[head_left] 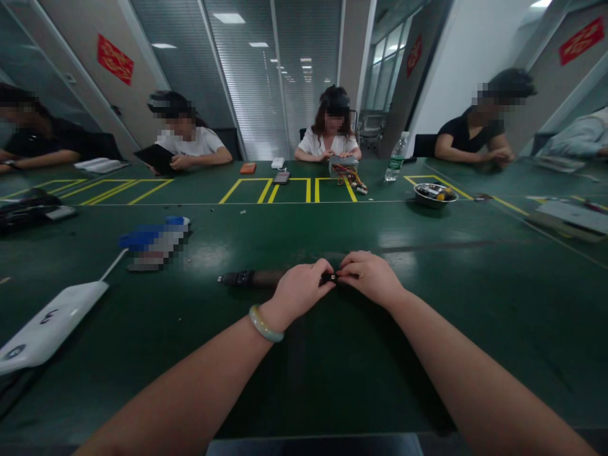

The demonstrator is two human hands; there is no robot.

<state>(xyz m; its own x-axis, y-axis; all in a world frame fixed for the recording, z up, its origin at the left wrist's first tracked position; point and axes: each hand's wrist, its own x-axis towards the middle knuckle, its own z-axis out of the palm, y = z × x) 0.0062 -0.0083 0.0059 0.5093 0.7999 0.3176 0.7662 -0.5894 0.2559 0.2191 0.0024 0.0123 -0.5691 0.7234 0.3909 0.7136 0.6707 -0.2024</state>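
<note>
An electric screwdriver [261, 278] with a dark brownish body lies on the green table, its narrow tip pointing left. My left hand [299, 290], with a bangle [265, 324] at the wrist, is closed around its rear end and covers that part. My right hand [373, 277] is pinched closed just to the right, its fingertips meeting the left ones. Between the fingertips shows a small dark end piece [329, 278] with a bright spot; what exactly the right fingers hold is hidden.
A white power bank [52, 326] with a cable lies at left, near a blue item [149, 235]. Across the green table [304, 234] stand a metal bowl [434, 201] of parts and a water bottle [395, 159]. A person [332, 136] opposite handles a box with coloured wires; other people sit alongside.
</note>
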